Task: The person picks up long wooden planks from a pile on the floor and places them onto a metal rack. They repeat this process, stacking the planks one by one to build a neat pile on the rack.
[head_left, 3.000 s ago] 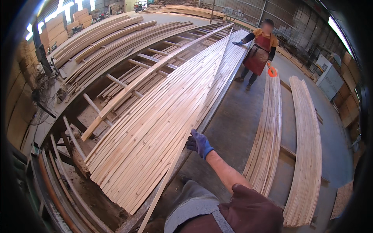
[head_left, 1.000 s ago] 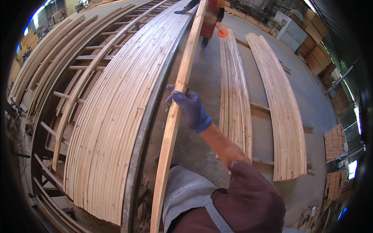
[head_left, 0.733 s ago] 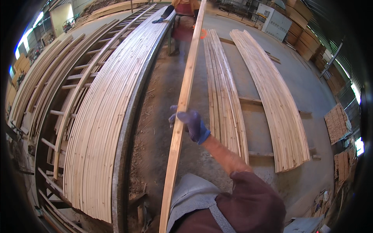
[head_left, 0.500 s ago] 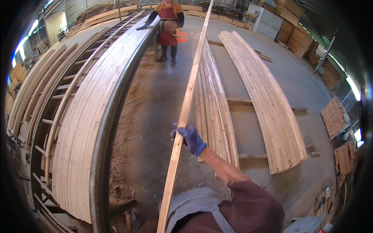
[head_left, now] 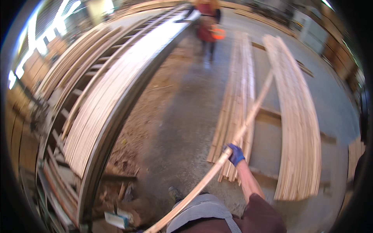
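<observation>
My right hand (head_left: 235, 155), in a blue-purple glove, is closed around a long thin wooden strip (head_left: 204, 182). The strip slants from the lower edge near my apron up toward the right. Its far part passes above a narrow stack of wooden strips (head_left: 232, 97) on the floor, and its far end overlaps the wider stack of strips (head_left: 296, 124) beyond it. Whether it touches either stack I cannot tell. My left hand is out of sight.
On the left, a long raised bench carries a layer of pale strips (head_left: 107, 105). A co-worker (head_left: 206, 23) stands at its far end with an orange object (head_left: 218, 33) at one hand. Sawdust (head_left: 155, 93) lies beside the bench. Stacked boards (head_left: 338, 54) stand far right.
The strip's far end has swung right and down, from pointing straight ahead to lying over the floor stacks. My right hand has moved right and slightly lower, still gripping it. The view has turned left.
</observation>
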Demonstrator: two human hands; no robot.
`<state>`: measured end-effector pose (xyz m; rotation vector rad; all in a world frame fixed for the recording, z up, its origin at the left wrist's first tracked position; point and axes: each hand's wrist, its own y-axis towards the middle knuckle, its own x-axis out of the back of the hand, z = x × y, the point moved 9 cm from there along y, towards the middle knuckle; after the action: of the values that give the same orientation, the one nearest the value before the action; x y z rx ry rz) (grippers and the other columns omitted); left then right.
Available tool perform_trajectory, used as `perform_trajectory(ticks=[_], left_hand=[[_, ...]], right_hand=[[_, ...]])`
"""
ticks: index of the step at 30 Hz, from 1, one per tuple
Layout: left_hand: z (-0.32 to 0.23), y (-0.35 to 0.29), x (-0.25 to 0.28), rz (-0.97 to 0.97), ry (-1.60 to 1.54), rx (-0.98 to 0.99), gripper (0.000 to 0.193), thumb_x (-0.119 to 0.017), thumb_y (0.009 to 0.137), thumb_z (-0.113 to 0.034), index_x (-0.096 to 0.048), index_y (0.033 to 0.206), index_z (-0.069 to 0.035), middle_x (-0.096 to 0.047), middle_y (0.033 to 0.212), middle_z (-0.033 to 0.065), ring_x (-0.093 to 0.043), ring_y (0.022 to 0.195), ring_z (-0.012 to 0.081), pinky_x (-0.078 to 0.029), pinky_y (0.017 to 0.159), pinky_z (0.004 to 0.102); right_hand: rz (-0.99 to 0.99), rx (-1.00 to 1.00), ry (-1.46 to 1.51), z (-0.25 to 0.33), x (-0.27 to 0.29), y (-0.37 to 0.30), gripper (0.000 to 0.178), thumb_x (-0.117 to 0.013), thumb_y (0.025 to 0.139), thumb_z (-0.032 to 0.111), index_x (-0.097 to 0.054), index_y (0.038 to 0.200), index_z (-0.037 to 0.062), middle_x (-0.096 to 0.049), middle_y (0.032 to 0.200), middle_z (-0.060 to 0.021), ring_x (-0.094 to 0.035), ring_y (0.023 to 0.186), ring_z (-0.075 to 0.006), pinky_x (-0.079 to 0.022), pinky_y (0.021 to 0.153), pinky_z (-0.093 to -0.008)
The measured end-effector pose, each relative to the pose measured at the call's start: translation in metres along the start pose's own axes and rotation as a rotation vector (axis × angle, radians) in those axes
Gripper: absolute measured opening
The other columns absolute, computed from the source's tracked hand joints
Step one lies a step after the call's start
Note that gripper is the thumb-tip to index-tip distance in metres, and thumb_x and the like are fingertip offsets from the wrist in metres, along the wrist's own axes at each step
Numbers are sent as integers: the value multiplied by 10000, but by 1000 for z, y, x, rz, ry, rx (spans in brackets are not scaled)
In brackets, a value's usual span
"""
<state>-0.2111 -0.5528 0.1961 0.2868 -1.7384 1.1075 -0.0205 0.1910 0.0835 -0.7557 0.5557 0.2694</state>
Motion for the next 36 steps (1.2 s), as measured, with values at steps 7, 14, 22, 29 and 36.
perform_trajectory(ticks=[7,14,22,29,36], left_hand=[[-37,-37,-7,-251,-148,21,230,-662,870,-266,-708,991,-76,-678,823,208,-670,766,410,-529,680,533],[-71,-18,9,-153,-137,68,389,-759,786,-465,-706,924,-105,-693,774,188,-677,721,412,-532,678,516],[-56,-9,3,-235,-150,61,459,-748,755,-584,-698,817,-131,-707,738,176,-697,691,385,-537,648,510],[-52,-7,16,-105,-119,80,500,-735,771,-610,-711,876,-122,-720,793,174,-705,732,381,-547,687,506],[-40,7,25,178,-539,47,633,-692,824,-687,-728,1154,-148,-738,963,178,-697,882,401,-537,799,460]], right_hand=[[-33,-31,-58,-59,38,-20,294,-643,978,288,-628,1072,10,-691,883,-163,-690,780,-309,-605,756,-457],[-36,-47,-37,-49,38,-19,232,-636,970,250,-603,1034,29,-685,855,-167,-684,748,-315,-599,724,-450],[-32,-56,-9,-56,32,-11,183,-666,942,223,-606,1007,62,-677,841,-164,-679,718,-318,-608,692,-456],[-71,-99,-33,-60,40,19,217,-670,952,289,-614,970,80,-677,811,-162,-680,735,-344,-600,717,-502],[-117,156,10,13,30,71,314,-585,1013,395,-578,925,94,-616,741,-58,-611,646,-212,-558,610,-344]])
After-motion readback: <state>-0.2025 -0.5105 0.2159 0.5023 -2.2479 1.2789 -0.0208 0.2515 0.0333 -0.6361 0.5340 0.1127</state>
